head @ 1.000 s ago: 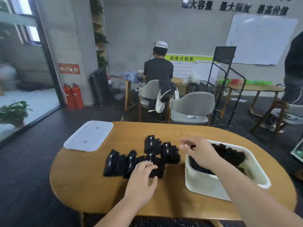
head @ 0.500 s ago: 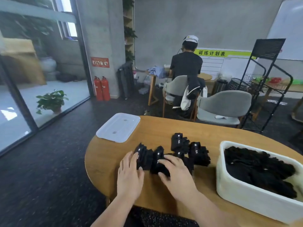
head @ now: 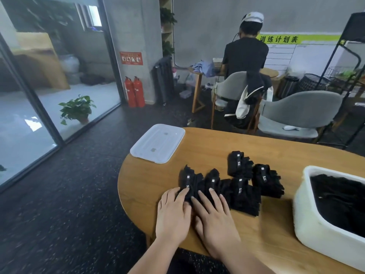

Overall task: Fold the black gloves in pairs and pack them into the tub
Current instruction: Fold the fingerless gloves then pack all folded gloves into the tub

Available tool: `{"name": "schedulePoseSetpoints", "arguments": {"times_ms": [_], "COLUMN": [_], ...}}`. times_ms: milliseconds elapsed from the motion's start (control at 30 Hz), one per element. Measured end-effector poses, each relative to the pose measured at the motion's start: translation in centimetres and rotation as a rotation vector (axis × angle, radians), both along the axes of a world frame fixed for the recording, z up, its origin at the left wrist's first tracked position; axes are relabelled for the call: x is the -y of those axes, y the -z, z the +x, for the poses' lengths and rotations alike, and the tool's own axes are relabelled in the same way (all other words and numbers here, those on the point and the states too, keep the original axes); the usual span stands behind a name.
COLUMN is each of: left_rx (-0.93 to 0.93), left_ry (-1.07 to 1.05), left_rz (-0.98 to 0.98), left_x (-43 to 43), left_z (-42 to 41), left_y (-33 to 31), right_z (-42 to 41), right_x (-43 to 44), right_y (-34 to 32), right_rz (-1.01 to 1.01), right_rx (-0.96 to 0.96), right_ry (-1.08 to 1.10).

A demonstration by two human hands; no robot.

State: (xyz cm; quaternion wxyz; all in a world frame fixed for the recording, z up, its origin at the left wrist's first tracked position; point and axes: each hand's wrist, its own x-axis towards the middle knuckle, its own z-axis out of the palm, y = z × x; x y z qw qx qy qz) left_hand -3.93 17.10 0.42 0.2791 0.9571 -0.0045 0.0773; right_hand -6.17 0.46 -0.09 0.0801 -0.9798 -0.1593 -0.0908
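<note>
Several folded black gloves point(head: 240, 182) with small white labels lie in a cluster on the round wooden table point(head: 207, 147). My left hand point(head: 173, 212) lies flat with straight fingers on the leftmost folded pair point(head: 188, 179). My right hand point(head: 214, 214) lies flat beside it, fingertips on the neighbouring pair point(head: 214, 179). The white tub point(head: 316, 230) stands at the right of the table and holds a heap of black gloves point(head: 341, 200).
A white tub lid point(head: 158, 143) lies at the table's far left edge. Behind the table are grey chairs point(head: 296, 115), a seated person point(head: 245, 56) facing away, and a black wire rack point(head: 347, 62). Glass wall, potted plant point(head: 76, 109) and red fire extinguishers point(head: 134, 91) stand left.
My right hand left the tub and came down beside my left hand on the left pairs. Both hands shifted leftward along the row, and the view turned left.
</note>
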Motion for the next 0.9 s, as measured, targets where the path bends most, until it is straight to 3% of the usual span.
{"name": "schedulePoseSetpoints", "arguments": {"times_ms": [300, 400, 600, 900], "left_rx": [0.162, 0.095, -0.03, -0.207], "left_ry": [-0.197, -0.3, -0.311, -0.232], "left_rz": [-0.238, -0.246, -0.348, -0.612], "left_x": [-0.4, -0.2, -0.5, -1.7], "left_z": [0.3, 0.7, 1.2, 1.2], "left_y": [0.8, 0.6, -0.1, -2.0], "right_z": [-0.4, -0.7, -0.8, -1.0], "right_x": [0.2, 0.4, 0.7, 0.7], "right_y": [-0.7, -0.8, -0.8, -0.7], "right_rz": [0.046, 0.053, 0.092, 0.176], "right_rx": [0.061, 0.099, 0.118, 0.165], "right_ry": [-0.055, -0.106, -0.184, -0.098]}}
